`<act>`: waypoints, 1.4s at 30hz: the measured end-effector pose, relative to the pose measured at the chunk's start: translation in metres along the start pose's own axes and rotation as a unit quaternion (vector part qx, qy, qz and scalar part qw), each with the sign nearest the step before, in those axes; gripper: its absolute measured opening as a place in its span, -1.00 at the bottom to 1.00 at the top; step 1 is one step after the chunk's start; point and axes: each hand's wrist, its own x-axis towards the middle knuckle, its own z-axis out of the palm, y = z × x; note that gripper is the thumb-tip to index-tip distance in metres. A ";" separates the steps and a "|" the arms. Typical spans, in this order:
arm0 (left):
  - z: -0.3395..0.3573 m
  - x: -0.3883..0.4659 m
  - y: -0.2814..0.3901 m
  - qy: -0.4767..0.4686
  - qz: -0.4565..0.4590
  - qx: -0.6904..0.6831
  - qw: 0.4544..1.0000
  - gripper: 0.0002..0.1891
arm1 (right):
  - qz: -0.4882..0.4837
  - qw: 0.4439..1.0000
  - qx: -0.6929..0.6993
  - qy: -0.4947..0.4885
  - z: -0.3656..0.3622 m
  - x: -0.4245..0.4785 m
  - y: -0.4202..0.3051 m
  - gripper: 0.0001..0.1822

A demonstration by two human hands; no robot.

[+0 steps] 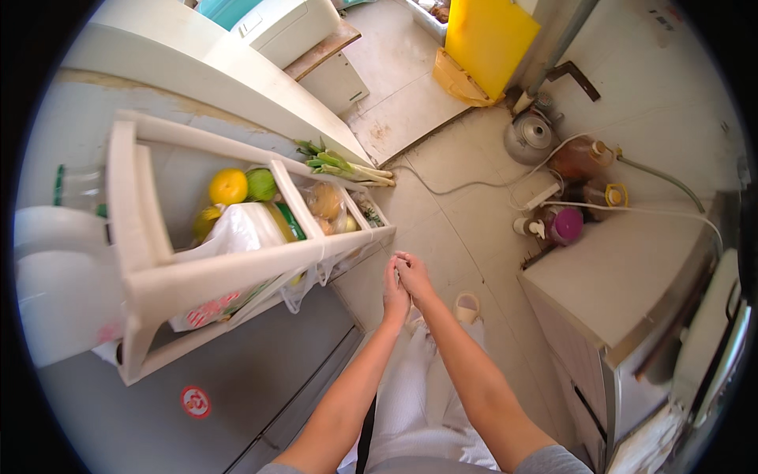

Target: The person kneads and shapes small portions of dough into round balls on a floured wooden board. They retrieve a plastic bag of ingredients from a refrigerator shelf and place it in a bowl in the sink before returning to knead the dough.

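Note:
My left hand (395,290) and my right hand (416,277) meet in front of my body, fingers pressed together, above the tiled floor (441,237). Whether something small lies between the palms cannot be seen. Left of them stands a pale tiered rack (237,263). Its upper compartment holds an orange citrus fruit (228,186), a green round fruit or vegetable (260,185) and a white plastic bag (246,228). A lower tier holds bagged round produce (325,201). Green onions or leeks (343,166) lie behind the rack.
A grey cabinet or appliance (237,367) with a round sticker stands at lower left. On the right are a counter cabinet (622,266), a metal kettle (530,137), bottles (583,159), a purple-topped container (564,226) and a power strip (542,195). A cable (453,192) crosses the floor.

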 end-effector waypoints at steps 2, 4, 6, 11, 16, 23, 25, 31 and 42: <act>0.008 0.025 -0.014 0.004 0.048 0.106 0.993 -0.44 | -0.015 1.000 -0.025 -0.012 -0.003 0.040 0.027 -0.63; 0.010 0.044 -0.031 0.012 0.074 0.175 0.982 -0.40 | -0.016 0.999 -0.032 -0.032 -0.006 0.073 0.047 -0.62; 0.016 0.063 -0.047 0.024 0.083 0.205 0.975 -0.36 | -0.015 0.998 -0.039 -0.040 -0.009 0.105 0.067 -0.62; 0.024 0.106 -0.074 0.070 0.038 0.103 0.992 -0.31 | -0.053 0.991 -0.114 -0.051 -0.018 0.188 0.118 -0.63; 0.020 0.112 -0.119 0.051 0.149 0.212 0.964 -0.26 | -0.096 0.966 -0.223 -0.089 -0.003 0.247 0.147 -0.63; -0.002 0.150 -0.159 0.042 0.097 0.201 0.974 -0.28 | -0.076 0.948 -0.303 -0.059 0.032 0.297 0.162 -0.64; -0.004 0.137 -0.156 0.034 0.164 0.235 0.957 -0.28 | -0.071 0.932 -0.349 -0.069 0.039 0.308 0.169 -0.62; 0.000 0.126 -0.162 0.056 0.277 0.295 0.913 -0.32 | -0.121 0.875 -0.462 -0.074 0.064 0.341 0.195 -0.55; -0.006 0.146 -0.136 0.036 0.301 0.256 0.918 -0.28 | -0.185 0.816 -0.530 -0.138 0.080 0.375 0.207 -0.72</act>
